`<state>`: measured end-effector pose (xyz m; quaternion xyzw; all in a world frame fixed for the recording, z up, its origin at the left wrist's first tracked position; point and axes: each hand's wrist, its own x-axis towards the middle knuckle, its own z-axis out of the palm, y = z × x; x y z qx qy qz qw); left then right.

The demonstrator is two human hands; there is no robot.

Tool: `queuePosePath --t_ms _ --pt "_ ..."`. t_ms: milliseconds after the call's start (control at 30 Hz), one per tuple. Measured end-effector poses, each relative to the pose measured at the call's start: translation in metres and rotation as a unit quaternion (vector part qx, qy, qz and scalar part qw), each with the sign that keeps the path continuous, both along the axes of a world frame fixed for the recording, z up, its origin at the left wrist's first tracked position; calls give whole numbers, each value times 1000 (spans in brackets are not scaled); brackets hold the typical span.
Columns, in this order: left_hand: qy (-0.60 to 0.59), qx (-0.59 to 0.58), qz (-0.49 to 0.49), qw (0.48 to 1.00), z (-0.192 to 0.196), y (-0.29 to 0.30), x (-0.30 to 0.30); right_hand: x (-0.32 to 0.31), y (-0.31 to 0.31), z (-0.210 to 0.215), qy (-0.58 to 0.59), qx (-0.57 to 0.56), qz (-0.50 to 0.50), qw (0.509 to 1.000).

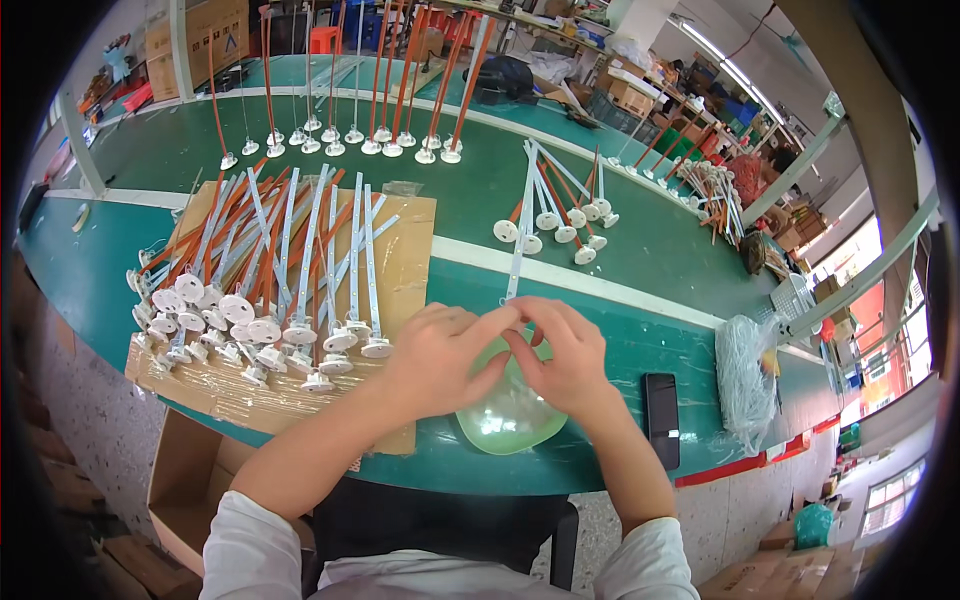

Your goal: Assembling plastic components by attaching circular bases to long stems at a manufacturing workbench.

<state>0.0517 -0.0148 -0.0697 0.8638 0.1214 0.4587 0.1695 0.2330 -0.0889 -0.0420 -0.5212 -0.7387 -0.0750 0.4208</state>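
My left hand (440,350) and my right hand (562,355) meet fingertip to fingertip above a translucent green bowl (505,425), both closed in a pinch. A pale LED strip (518,255) with small dots along it runs down to the fingertips of my left hand. What my right fingers pinch is hidden behind the fingertips. Beyond the hands lies a small group of strips with round white bases (506,231). Left of my left hand, a large heap of pale and orange strips with white round bases (237,309) covers a cardboard sheet (412,290).
A black phone (660,420) lies right of my right forearm, near a bundle of clear plastic (746,385). Several orange and pale strips stand upright on white bases (451,154) at the back of the green table (640,345). An open cardboard box (195,470) sits below the left table edge.
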Motion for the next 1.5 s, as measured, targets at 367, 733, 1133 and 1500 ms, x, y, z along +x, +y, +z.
queuePosePath --t_ms 367,733,1133,1500 --pt "62 -44 -27 997 -10 2 2 -6 -19 -21 89 22 28 995" --pt "55 -91 -141 984 -7 4 4 -21 -15 -28 105 64 -1 992" --pt "112 -106 -104 982 -14 -2 5 -14 -23 -30 71 29 7 997" --pt "111 -103 -105 983 -14 5 3 -6 -18 -28 52 9 30 998"
